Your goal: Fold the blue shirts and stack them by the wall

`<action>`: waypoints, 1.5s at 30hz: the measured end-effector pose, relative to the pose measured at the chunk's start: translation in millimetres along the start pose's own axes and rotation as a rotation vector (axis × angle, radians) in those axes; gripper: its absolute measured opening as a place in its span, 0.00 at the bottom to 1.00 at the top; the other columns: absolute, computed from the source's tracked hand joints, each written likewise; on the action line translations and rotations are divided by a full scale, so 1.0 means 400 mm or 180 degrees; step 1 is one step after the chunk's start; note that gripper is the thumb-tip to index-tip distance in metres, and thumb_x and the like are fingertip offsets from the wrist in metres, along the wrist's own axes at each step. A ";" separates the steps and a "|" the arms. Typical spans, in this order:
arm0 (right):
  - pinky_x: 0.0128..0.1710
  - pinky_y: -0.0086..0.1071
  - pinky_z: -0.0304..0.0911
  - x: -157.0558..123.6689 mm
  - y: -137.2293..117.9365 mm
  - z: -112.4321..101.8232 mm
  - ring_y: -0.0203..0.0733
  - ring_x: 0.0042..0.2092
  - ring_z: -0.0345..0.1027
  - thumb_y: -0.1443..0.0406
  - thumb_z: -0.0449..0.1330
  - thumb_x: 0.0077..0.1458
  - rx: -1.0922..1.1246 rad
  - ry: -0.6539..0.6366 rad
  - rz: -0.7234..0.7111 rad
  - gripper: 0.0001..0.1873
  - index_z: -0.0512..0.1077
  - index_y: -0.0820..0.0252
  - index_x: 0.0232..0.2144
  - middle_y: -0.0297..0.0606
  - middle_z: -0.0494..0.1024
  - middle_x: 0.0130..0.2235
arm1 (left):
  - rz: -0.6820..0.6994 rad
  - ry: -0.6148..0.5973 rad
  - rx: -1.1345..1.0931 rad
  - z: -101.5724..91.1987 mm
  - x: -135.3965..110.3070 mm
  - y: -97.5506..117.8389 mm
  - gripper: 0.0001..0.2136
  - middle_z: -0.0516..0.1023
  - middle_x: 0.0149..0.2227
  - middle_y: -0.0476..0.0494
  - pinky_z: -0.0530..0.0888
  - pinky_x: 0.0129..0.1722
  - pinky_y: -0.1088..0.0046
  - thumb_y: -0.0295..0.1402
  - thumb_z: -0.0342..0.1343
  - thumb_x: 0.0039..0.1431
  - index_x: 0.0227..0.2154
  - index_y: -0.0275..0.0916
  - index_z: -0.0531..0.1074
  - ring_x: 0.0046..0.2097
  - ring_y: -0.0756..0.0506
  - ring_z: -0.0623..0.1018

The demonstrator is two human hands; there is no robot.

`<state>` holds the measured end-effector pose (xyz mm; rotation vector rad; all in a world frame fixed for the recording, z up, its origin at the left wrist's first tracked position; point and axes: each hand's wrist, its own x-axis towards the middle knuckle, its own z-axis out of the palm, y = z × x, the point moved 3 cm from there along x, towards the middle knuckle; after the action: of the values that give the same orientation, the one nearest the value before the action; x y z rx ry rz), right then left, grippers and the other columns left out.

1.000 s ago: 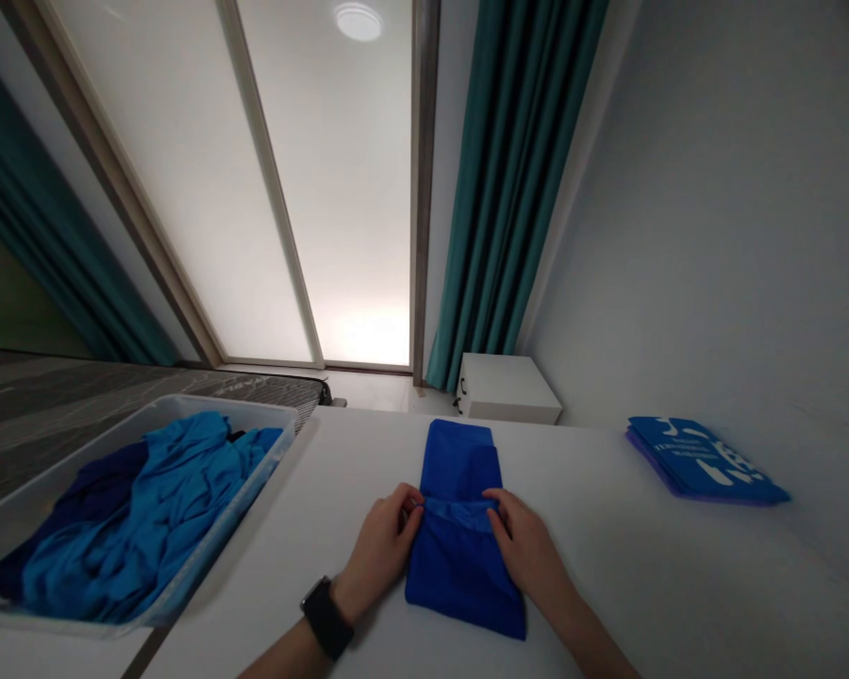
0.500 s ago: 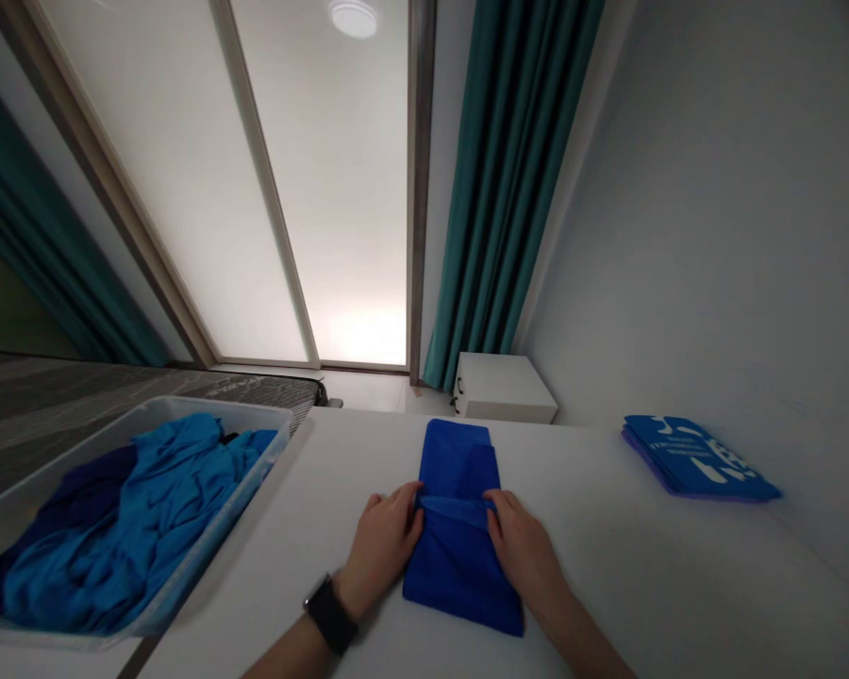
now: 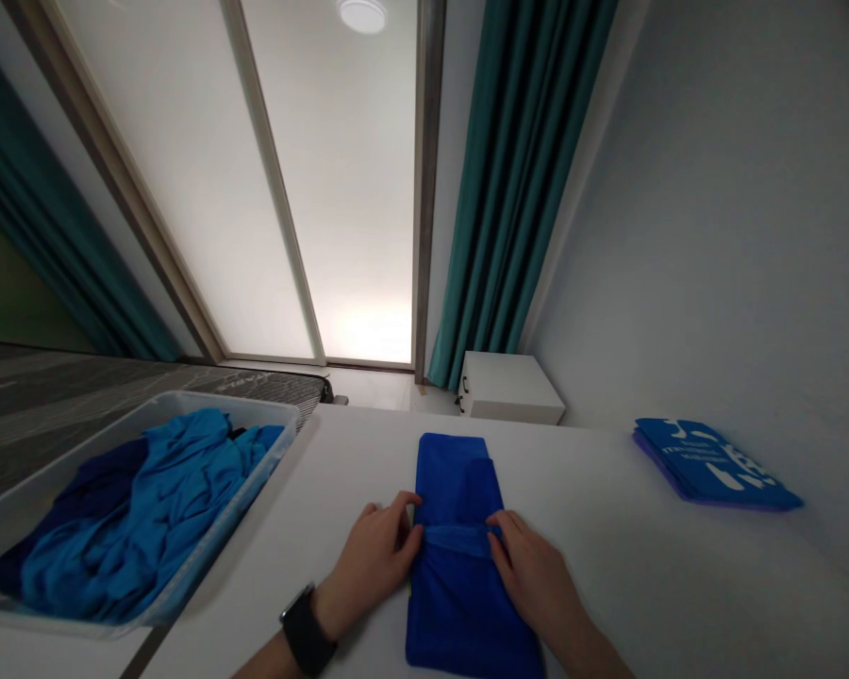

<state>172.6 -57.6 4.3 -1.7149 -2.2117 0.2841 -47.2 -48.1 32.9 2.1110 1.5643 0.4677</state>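
A royal-blue garment (image 3: pixel 459 490), folded into a long narrow strip, lies on the white table (image 3: pixel 608 566) in front of me. My left hand (image 3: pixel 378 552), with a dark watch on the wrist, pinches the garment's left edge at a raised cross fold. On the opposite edge, my right hand (image 3: pixel 530 566) pinches the same fold. Both hands rest on the cloth with fingers closed on the fabric.
A clear plastic bin (image 3: pixel 283 424) holding crumpled light-blue and dark-blue clothes stands at the left. A stack of folded blue garments with white print (image 3: pixel 714 462) lies at the far right by the wall. A white cabinet (image 3: pixel 509 389) and teal curtains stand behind the table.
Both hands have slid toward me with the cross fold, and the near end of the garment now reaches the bottom of the view. The camera shifted slightly.
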 end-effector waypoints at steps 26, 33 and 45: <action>0.45 0.41 0.66 0.006 -0.043 -0.058 0.47 0.44 0.72 0.66 0.47 0.64 -0.0044 0.0736 -0.0341 0.12 0.70 0.57 0.44 0.42 0.77 0.42 | -0.0273 0.0204 -0.1381 -0.027 -0.057 -0.034 0.11 0.78 0.24 0.51 0.63 0.27 0.75 0.42 0.46 0.64 0.37 0.41 0.67 0.25 0.47 0.72; 0.66 0.47 0.49 -0.034 -0.164 -0.054 0.44 0.65 0.55 0.60 0.46 0.68 0.0474 -0.0578 -0.1423 0.22 0.65 0.54 0.61 0.39 0.66 0.63 | -0.0427 0.0225 -0.1094 0.008 -0.178 0.005 0.11 0.81 0.29 0.51 0.67 0.45 0.67 0.41 0.47 0.65 0.42 0.42 0.69 0.29 0.47 0.77; 0.68 0.47 0.43 -0.038 -0.158 -0.024 0.42 0.68 0.46 0.59 0.44 0.69 0.0251 -0.0836 -0.1532 0.24 0.60 0.54 0.64 0.37 0.55 0.68 | -0.0387 0.0204 -0.0764 0.057 -0.197 0.041 0.12 0.78 0.28 0.54 0.63 0.42 0.66 0.35 0.51 0.62 0.48 0.43 0.68 0.29 0.47 0.74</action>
<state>122.8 -88.9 33.1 -1.1061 -2.6733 0.4871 -45.3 -131.3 23.5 1.8265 1.5751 0.6513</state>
